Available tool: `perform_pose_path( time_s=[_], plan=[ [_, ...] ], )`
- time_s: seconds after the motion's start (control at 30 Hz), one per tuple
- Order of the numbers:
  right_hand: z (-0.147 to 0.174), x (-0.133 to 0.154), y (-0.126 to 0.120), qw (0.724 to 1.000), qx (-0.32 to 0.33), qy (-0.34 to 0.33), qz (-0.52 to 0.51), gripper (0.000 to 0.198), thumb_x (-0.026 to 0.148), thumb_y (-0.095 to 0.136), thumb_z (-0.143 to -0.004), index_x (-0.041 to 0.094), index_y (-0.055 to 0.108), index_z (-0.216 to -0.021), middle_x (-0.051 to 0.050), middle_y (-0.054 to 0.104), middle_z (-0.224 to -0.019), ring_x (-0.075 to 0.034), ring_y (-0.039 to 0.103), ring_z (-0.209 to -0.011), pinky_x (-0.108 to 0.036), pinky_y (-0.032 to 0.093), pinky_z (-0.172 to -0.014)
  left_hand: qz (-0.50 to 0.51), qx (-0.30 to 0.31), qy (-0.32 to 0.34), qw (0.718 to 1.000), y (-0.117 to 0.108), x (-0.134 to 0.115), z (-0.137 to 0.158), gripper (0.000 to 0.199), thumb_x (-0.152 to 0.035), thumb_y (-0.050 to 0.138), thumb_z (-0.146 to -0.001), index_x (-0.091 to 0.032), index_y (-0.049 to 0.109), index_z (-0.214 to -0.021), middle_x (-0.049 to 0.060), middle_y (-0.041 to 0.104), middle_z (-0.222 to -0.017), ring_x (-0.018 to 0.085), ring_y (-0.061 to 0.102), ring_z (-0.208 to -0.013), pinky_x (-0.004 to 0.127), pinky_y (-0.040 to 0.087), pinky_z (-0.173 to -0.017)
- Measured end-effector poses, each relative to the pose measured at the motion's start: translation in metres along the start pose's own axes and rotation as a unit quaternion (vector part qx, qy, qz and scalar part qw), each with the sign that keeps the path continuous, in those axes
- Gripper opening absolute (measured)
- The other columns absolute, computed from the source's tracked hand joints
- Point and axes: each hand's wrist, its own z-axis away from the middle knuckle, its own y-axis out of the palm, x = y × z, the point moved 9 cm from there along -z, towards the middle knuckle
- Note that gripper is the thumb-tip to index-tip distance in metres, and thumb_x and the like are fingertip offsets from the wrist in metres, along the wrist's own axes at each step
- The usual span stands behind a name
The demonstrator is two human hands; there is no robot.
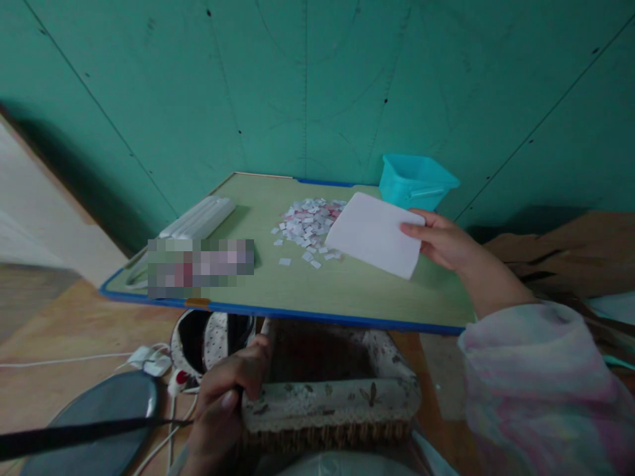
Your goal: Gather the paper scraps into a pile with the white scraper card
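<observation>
My right hand [446, 243] is closed on the edge of a flat white sheet [374, 233], thumb on top and fingers beneath. The sheet is tilted above the table, partly covering the right side of a pile of small paper squares [307, 221], mostly white with some pink. Below the table's front edge, my left hand [231, 390] is wrapped round the left corner of a cloth-lined basket [330, 400] with a fringed rim. The basket's inside is dark, so I cannot make out what it holds.
A turquoise bucket [417, 182] stands at the table's [268, 291] back right. White rolled packs [201, 218] and a pixelated item [203, 268] lie at the left. A grey round stool [94, 423], power cords and a dotted bag [213, 344] are below left; cardboard [555, 258] leans right.
</observation>
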Motion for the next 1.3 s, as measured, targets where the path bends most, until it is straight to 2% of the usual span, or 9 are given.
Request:
perform_pose_path(
  time_s=[0.13, 0.23, 0.4, 0.53, 0.63, 0.8, 1.03, 1.3],
  plan=[
    [-0.005, -0.003, -0.031, 0.997, -0.069, -0.003, 0.017, 0.039, 0.052, 0.089, -0.064, 0.030, 0.066, -0.087, -0.004, 0.075, -0.090, -0.027, 0.069, -0.086, -0.042, 0.057, -0.072, 0.002, -0.010, -0.001, 1.000, -0.001, 0.002, 0.001, 0.045, -0.053, 0.052, -0.099, -0.022, 0.054, -0.065, -0.005, 0.047, -0.055, 0.015, 0.045, -0.054, 0.038, 0.041, -0.073],
    [-0.008, -0.013, -0.038, 0.997, -0.070, 0.020, 0.027, 0.036, 0.047, 0.088, -0.063, 0.029, 0.064, -0.082, -0.003, 0.073, -0.082, -0.024, 0.066, -0.076, -0.039, 0.053, -0.067, -0.001, -0.005, -0.007, 1.000, 0.000, 0.003, 0.002, 0.046, -0.053, 0.053, -0.099, -0.022, 0.055, -0.066, -0.005, 0.048, -0.053, 0.015, 0.046, -0.053, 0.039, 0.041, -0.076],
    [-0.010, -0.020, -0.029, 0.997, -0.042, 0.025, 0.053, 0.037, 0.046, 0.087, -0.062, 0.026, 0.064, -0.083, 0.001, 0.070, -0.074, -0.019, 0.062, -0.068, -0.033, 0.047, -0.062, 0.002, -0.011, -0.009, 1.000, -0.001, 0.001, 0.000, 0.045, -0.052, 0.053, -0.098, -0.022, 0.056, -0.065, -0.004, 0.048, -0.054, 0.015, 0.046, -0.053, 0.040, 0.041, -0.074],
    [-0.005, -0.021, -0.018, 0.998, -0.003, 0.054, 0.033, 0.040, 0.041, 0.090, -0.059, 0.024, 0.067, -0.087, -0.001, 0.074, -0.078, -0.019, 0.065, -0.068, -0.033, 0.049, -0.062, -0.003, -0.005, -0.018, 1.000, 0.001, -0.001, -0.003, 0.046, -0.055, 0.054, -0.097, -0.022, 0.055, -0.065, -0.004, 0.048, -0.053, 0.015, 0.047, -0.050, 0.042, 0.042, -0.076],
    [-0.004, -0.018, -0.016, 0.999, -0.009, 0.048, 0.008, 0.038, 0.039, 0.090, -0.059, 0.024, 0.067, -0.086, 0.000, 0.075, -0.080, -0.019, 0.066, -0.069, -0.032, 0.051, -0.064, -0.012, 0.001, -0.019, 1.000, 0.002, -0.002, -0.005, 0.046, -0.054, 0.053, -0.098, -0.022, 0.055, -0.066, -0.004, 0.048, -0.054, 0.015, 0.047, -0.050, 0.042, 0.042, -0.075],
    [-0.009, -0.017, -0.013, 0.999, -0.030, 0.012, 0.027, 0.039, 0.046, 0.088, -0.063, 0.024, 0.066, -0.086, 0.001, 0.074, -0.079, -0.019, 0.067, -0.073, -0.031, 0.051, -0.065, -0.002, -0.001, -0.015, 1.000, 0.002, -0.002, -0.006, 0.043, -0.053, 0.052, -0.098, -0.022, 0.055, -0.066, -0.002, 0.045, -0.054, 0.017, 0.046, -0.054, 0.042, 0.041, -0.072],
    [-0.005, -0.018, 0.002, 0.999, 0.014, 0.032, 0.034, 0.041, 0.045, 0.089, -0.058, 0.023, 0.063, -0.081, 0.001, 0.069, -0.073, -0.017, 0.059, -0.065, -0.030, 0.042, -0.061, -0.003, 0.010, -0.022, 1.000, 0.001, 0.000, -0.006, 0.045, -0.056, 0.055, -0.097, -0.023, 0.056, -0.066, -0.003, 0.047, -0.054, 0.017, 0.047, -0.054, 0.041, 0.042, -0.072],
    [-0.006, -0.014, 0.001, 0.999, -0.005, 0.003, 0.041, 0.044, 0.052, 0.086, -0.060, 0.024, 0.063, -0.085, 0.000, 0.068, -0.076, -0.020, 0.060, -0.071, -0.032, 0.043, -0.066, 0.009, -0.012, -0.011, 1.000, -0.001, 0.003, 0.000, 0.042, -0.050, 0.053, -0.098, -0.022, 0.057, -0.066, -0.003, 0.047, -0.054, 0.017, 0.046, -0.055, 0.041, 0.042, -0.078]
  ],
)
